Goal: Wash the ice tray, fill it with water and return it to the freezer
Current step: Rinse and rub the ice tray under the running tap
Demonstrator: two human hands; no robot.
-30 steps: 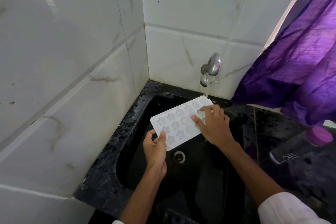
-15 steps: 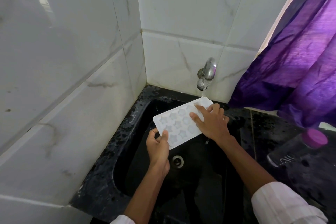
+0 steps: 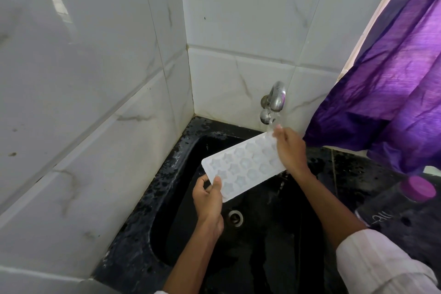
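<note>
- Both hands are on the ice tray, one at each end, holding it over the sink.
- The left hand pinches the tray's near left corner, with the thumb lying on top and the fingers curled underneath.
- The right hand closes over the tray's far right end with its back turned up. Its fingertips reach the far corner, and its thumb is hidden from where I stand.
- On the far left is a wall of white marbled tiles, which meets a second tiled wall in the corner behind the sink.
- The sink is black and speckled and looks wet. Its rim runs along the foot of both walls.
- The tray is white, with rows of star-shaped cups facing up. It is tilted, with its right end higher and close beneath the tap.
- Below the tray, near the left wrist, a round metal drain shows in the sink floor.
- A chrome tap sticks out of the back wall. A thin stream of water falls from it onto the right fingertips and the tray's far corner.
- To the right of the tap hangs a purple curtain, with its lower folds over the dark counter.
- At the far right edge a dark bottle with a purple cap lies on its side on the counter.
- A white sleeve covers the right forearm at the bottom right.
</note>
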